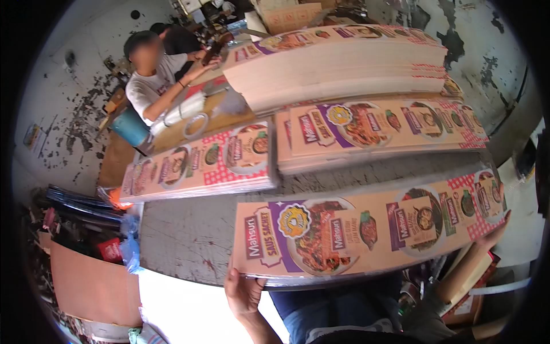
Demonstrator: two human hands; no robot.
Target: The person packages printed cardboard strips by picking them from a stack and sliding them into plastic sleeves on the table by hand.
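A long printed "Mahsuri Saus Sachet" sheet (372, 243), orange with food pictures, lies across the near edge of the grey table; whether it is one sheet or a thin stack I cannot tell. My left hand (243, 291) grips its near left corner, thumb near the top and fingers underneath. At the right end, my right hand (494, 234) holds the near right corner, its fingers partly hidden. Beyond it lie a left stack (197, 163) of similar printed sheets in clear wrap and a right stack (372, 129) with the same print.
A tall pile of printed sheets (338, 71) stands at the back. Behind the table's left side, a person (157, 86) in a white shirt handles a dark object. A roll of tape (196, 126) and a blue bucket (129, 127) are nearby. Brown board (94, 281) leans at lower left.
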